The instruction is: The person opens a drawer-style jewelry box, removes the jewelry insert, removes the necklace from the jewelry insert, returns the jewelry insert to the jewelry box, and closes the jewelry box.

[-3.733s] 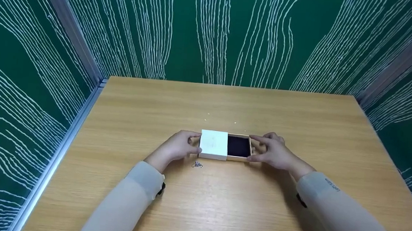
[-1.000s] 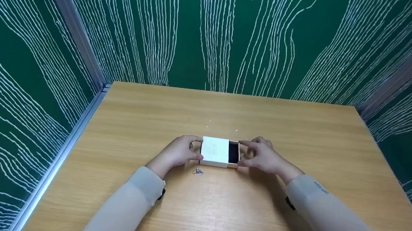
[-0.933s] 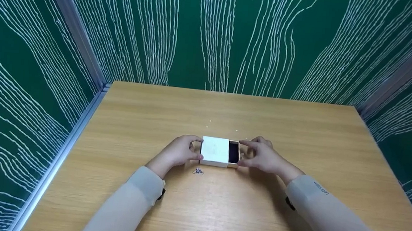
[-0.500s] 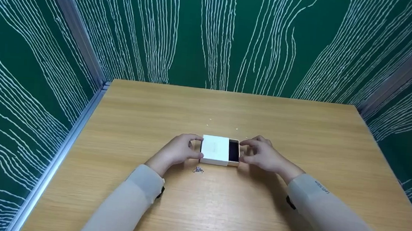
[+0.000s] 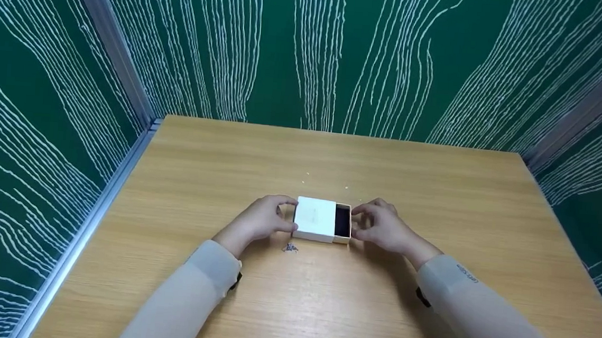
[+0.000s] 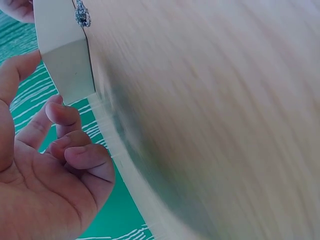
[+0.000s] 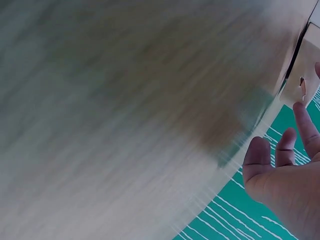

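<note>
A small white box sleeve [image 5: 314,225] lies mid-table with its tan drawer [image 5: 343,221], black inside, showing a narrow strip on the right. My left hand [image 5: 290,214] grips the sleeve's left end between thumb and forefinger. My right hand [image 5: 356,222] pinches the drawer's right end. In the left wrist view the sleeve [image 6: 65,55] stands just past my left hand [image 6: 45,107], whose other fingers are curled. The right wrist view shows the drawer's end [image 7: 301,75] with a fingertip [image 7: 304,117] on it. A tiny metal trinket [image 5: 289,248] lies just in front of the sleeve.
The wooden table [image 5: 323,308] is walled on three sides by green panels with white lines [image 5: 309,53]. An aluminium rail [image 5: 91,218] runs along its left edge. A few pale specks [image 5: 307,173] lie behind the box.
Since the oldest frame the drawer has slid left, far into the sleeve, and my right hand followed it. Over the last second the box and both hands have barely moved.
</note>
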{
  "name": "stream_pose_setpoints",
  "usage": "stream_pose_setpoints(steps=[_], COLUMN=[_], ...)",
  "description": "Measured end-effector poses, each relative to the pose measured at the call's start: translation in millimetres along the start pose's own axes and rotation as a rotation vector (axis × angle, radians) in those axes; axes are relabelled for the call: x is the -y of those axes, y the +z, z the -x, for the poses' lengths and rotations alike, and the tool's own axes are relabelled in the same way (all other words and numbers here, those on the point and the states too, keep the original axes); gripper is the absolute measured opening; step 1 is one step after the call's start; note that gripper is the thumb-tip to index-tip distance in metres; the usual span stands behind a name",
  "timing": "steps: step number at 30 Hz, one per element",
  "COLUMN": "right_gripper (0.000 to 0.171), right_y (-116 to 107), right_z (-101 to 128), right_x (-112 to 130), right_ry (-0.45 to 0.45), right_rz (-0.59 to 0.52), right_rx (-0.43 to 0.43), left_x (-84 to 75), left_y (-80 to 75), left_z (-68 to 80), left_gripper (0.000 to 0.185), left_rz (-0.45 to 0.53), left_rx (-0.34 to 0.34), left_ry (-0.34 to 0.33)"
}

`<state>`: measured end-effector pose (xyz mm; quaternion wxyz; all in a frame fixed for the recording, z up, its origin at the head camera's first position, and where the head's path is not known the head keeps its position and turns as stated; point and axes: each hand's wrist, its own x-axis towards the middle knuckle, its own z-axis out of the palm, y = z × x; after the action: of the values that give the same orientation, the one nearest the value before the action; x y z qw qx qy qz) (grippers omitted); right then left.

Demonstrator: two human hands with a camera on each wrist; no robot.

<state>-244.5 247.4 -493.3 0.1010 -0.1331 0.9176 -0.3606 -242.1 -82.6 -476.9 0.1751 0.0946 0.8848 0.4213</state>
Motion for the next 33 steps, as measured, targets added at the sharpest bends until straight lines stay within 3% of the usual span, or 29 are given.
stream_pose_setpoints(steps=[33], right_gripper=[0.056], right_y=[7.4], right_z=[-5.8], right_x=[2.4], right_ry=[-0.041], right_rz=[-0.004], right_rx=[-0.017], left_x=[2.0], left_y=[-0.4], left_z=[0.1], left_gripper=[0.066], left_rz=[0.008], left_rx=[0.000], left_ry=[-0.016])
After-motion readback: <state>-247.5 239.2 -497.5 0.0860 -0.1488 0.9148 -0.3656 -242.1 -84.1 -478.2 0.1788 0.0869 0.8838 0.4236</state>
